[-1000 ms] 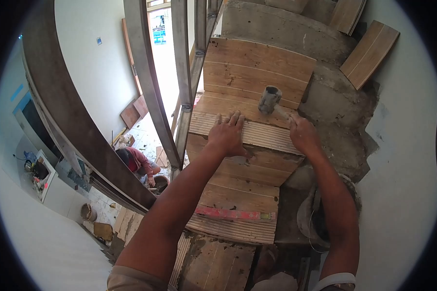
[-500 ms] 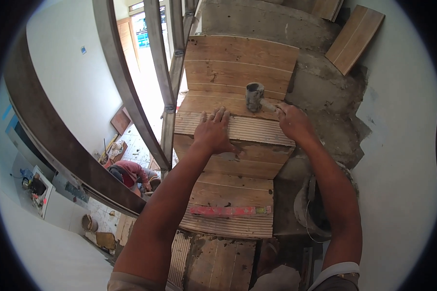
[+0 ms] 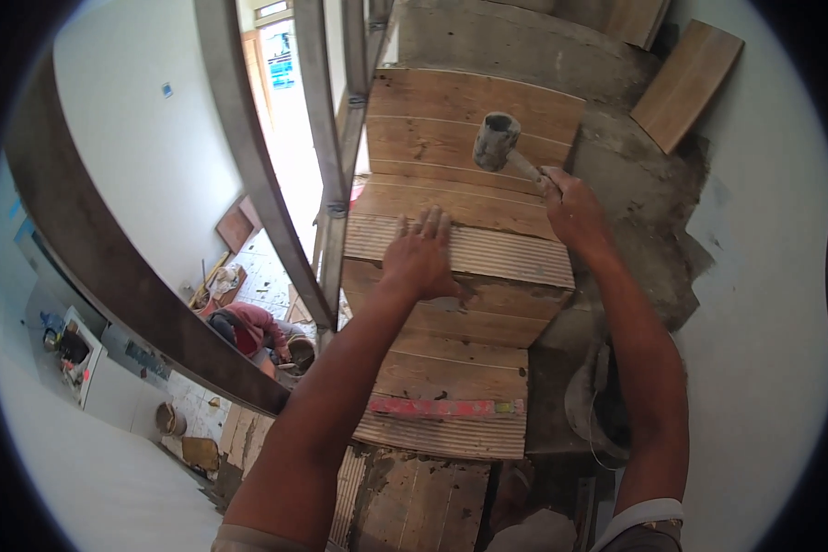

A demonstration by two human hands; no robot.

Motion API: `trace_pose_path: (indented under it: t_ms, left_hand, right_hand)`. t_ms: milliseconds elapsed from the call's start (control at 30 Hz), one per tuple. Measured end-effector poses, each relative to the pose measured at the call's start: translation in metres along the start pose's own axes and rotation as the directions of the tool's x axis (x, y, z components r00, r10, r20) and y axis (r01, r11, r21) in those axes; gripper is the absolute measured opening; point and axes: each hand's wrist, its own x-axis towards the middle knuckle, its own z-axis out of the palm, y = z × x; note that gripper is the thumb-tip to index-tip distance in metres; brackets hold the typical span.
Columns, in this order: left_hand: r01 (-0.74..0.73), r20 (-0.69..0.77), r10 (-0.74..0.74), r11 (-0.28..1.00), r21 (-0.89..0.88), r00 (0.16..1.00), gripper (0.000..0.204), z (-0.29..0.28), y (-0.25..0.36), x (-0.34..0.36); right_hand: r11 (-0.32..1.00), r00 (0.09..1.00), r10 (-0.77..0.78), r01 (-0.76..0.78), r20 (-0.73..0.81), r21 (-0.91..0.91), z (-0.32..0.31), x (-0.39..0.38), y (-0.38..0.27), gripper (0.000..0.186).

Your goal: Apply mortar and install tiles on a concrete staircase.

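Grey-headed mallet (image 3: 496,143) hangs over the wood-patterned step (image 3: 488,208), long axis slanting away and leftward from the right hand (image 3: 575,212), closed round it. The left hand (image 3: 419,258) lies, fingers extended, on the crosswise ribbed edge (image 3: 515,255).

pretty clearly an indoor building site, half-tiled staircase (image 3: 432,101) and all: bare cement steps (image 3: 633,179), loose tile (image 3: 688,85) lying there, metal railing (image 3: 251,143), bucket (image 3: 578,400).
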Motion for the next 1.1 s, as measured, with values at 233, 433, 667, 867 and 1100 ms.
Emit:
trace_pose_path:
  t_ms: [233, 433, 667, 867, 1100]
  left_hand:
    - [-0.005, -0.002, 0.005, 1.000, -0.005, 1.000, 0.149, -0.003, -0.001, -0.003]
    - [-0.012, -0.013, 0.012, 1.000, -0.017, 1.000, 0.148, -0.003, 0.000, -0.004]
    - [-0.013, 0.000, 0.013, 0.999, -0.041, 1.000, 0.146, -0.001, 0.000, -0.001]
    - [-0.005, -0.017, 0.005, 1.000, 0.008, 1.000, 0.148, 0.000, -0.003, -0.002]
    - [-0.029, -0.053, 0.030, 0.999, 0.027, 0.998, 0.149, -0.003, 0.006, -0.002]
  right_hand:
    - [1.000, 0.995, 0.023, -0.023, 0.094, 0.000, 0.082, 0.017, -0.044, 0.038]
    - [0.995, 0.972, 0.065, -0.045, 0.227, -0.092, 0.095, 0.023, -0.060, 0.038]
    - [0.990, 1.000, 0.001, 0.003, 0.023, -0.139, 0.063, 0.003, -0.024, 0.036]
    - [0.969, 0.989, 0.114, -0.089, 0.094, -0.232, 0.008, -0.009, 0.029, 0.035]
    - [0.957, 0.982, 0.184, -0.170, 0.038, -0.235, -0.030, -0.035, 0.084, 0.033]
